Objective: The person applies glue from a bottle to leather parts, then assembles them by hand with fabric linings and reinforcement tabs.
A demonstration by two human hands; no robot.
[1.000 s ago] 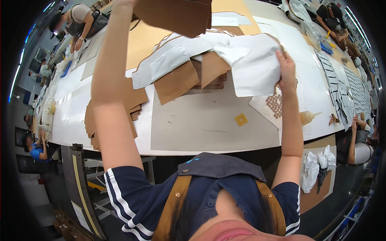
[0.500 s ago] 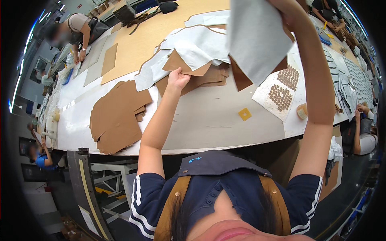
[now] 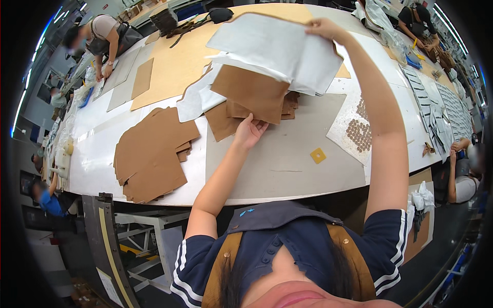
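With my left hand, fingers closed, I grip the near edge of a brown leather-like piece. Its far part lies under a large pale grey-white sheet, perhaps a folded part of the same material; I cannot tell. My right hand pinches that sheet at its far right corner. Beneath the held piece, other brown pieces rest on a grey board. White sheets with brown edges lie just left of them. Further left sits a spread stack of brown cut pieces.
A yellow square with a hole lies on the grey board. To its right, a white sheet carries many small brown discs. Striped strips cover the far right. Other people work around the table.
My right hand has moved left and away from me, laying the pale sheet over toward the middle. My left hand has moved right and nearer, with the brown piece.
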